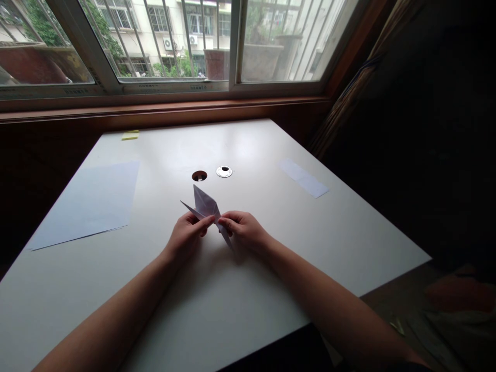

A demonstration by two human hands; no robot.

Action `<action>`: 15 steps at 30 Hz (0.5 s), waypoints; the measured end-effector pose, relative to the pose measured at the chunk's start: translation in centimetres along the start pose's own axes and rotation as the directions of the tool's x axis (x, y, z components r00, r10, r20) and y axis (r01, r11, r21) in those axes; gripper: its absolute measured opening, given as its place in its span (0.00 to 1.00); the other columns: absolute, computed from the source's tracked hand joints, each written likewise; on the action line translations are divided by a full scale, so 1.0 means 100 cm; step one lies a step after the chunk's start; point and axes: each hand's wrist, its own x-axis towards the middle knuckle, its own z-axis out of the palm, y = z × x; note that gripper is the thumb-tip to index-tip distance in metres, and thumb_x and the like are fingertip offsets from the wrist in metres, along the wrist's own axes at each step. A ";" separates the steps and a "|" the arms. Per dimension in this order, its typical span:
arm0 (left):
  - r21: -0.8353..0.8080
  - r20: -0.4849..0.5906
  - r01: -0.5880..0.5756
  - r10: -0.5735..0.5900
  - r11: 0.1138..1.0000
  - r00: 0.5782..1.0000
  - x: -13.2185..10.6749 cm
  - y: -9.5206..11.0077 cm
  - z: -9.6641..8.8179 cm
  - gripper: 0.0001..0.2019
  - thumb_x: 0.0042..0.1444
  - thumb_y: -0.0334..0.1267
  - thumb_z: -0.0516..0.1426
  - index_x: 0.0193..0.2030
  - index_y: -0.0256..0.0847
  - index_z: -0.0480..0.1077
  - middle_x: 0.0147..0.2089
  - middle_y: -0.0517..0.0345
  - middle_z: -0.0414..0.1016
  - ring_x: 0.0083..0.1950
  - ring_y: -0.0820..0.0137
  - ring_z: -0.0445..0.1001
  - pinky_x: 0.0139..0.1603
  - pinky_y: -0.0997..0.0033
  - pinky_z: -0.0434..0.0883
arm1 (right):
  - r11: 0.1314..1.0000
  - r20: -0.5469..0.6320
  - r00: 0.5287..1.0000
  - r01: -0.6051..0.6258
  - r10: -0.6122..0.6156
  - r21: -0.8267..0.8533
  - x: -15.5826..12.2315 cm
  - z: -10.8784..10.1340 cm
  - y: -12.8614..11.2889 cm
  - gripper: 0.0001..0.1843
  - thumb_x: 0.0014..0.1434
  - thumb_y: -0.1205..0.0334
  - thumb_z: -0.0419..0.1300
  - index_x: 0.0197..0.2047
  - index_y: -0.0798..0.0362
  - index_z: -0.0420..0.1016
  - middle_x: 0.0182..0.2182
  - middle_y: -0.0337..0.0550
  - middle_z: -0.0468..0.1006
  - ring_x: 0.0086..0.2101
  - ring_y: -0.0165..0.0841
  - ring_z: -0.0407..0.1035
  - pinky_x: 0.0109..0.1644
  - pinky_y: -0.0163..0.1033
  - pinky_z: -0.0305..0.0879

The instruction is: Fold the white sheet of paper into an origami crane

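A folded white paper figure (205, 200) with pointed flaps is held above the middle of the white table (186, 315). My left hand (189, 231) is closed on its left side, thumb lying along the paper near the centre crease. From the right, my right hand (243, 227) pinches the same figure between thumb and fingers. One flap points up, a thin one sticks out to the left, and another slants down between my hands. Parts of the lower folds are hidden behind my fingers.
Flat white sheets (89, 201) lie at the left, and a creased paper strip (303, 177) at the right. Near the table's centre are a round cable hole (199, 176) and its cover (223, 171). A yellow-edged pad (130, 135) lies at the back left, below the window.
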 end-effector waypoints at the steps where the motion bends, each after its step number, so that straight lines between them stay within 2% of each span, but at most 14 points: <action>1: -0.026 -0.019 0.002 -0.002 1.000 1.000 0.000 0.001 0.001 0.14 0.49 0.41 0.70 0.26 0.36 0.70 0.21 0.64 0.64 0.24 0.78 0.59 0.26 0.75 0.55 | 0.999 -0.023 0.999 0.031 -0.031 0.006 0.000 0.000 0.001 0.17 0.64 0.48 0.60 0.39 0.54 0.80 0.26 0.39 0.77 0.27 0.29 0.69 0.33 0.35 0.67; 3: -0.073 -0.040 0.003 -0.006 0.997 0.999 0.000 0.002 0.002 0.14 0.48 0.39 0.70 0.26 0.36 0.70 0.20 0.65 0.62 0.24 0.79 0.57 0.26 0.75 0.54 | 0.991 -0.089 0.987 0.135 -0.135 -0.005 0.000 0.000 0.003 0.14 0.65 0.52 0.59 0.43 0.53 0.79 0.28 0.39 0.77 0.27 0.29 0.70 0.34 0.35 0.70; 5: -0.103 -0.042 0.001 -0.005 0.995 0.999 0.000 0.003 0.003 0.14 0.49 0.39 0.70 0.25 0.36 0.70 0.20 0.65 0.62 0.23 0.79 0.56 0.25 0.75 0.53 | 0.957 -0.135 0.949 0.275 -0.286 -0.091 -0.001 -0.001 0.003 0.11 0.64 0.57 0.61 0.46 0.52 0.78 0.34 0.42 0.78 0.30 0.29 0.72 0.36 0.36 0.72; 9: -0.113 -0.038 0.006 -0.010 0.994 0.999 0.000 0.004 0.003 0.15 0.49 0.39 0.70 0.24 0.36 0.69 0.20 0.65 0.61 0.23 0.79 0.55 0.25 0.74 0.52 | 0.802 -0.035 0.836 0.512 -0.547 -0.308 -0.002 -0.004 0.002 0.11 0.65 0.65 0.60 0.49 0.48 0.78 0.45 0.46 0.74 0.40 0.31 0.73 0.42 0.37 0.74; 12: -0.098 -0.024 0.013 -0.015 0.995 1.000 0.000 0.004 0.003 0.15 0.49 0.39 0.70 0.23 0.35 0.69 0.19 0.64 0.61 0.22 0.79 0.56 0.24 0.74 0.52 | 0.723 0.038 0.789 0.580 -0.613 -0.376 -0.003 -0.005 0.001 0.12 0.65 0.68 0.59 0.48 0.46 0.79 0.44 0.45 0.74 0.41 0.30 0.73 0.45 0.38 0.74; 15: -0.084 -0.002 0.018 -0.018 0.996 1.000 0.000 0.004 0.002 0.15 0.49 0.39 0.69 0.22 0.35 0.69 0.19 0.64 0.61 0.22 0.79 0.57 0.24 0.74 0.52 | 0.707 0.049 0.783 0.584 -0.620 -0.398 -0.003 -0.006 0.000 0.12 0.66 0.68 0.59 0.49 0.46 0.79 0.43 0.44 0.74 0.42 0.31 0.73 0.47 0.38 0.74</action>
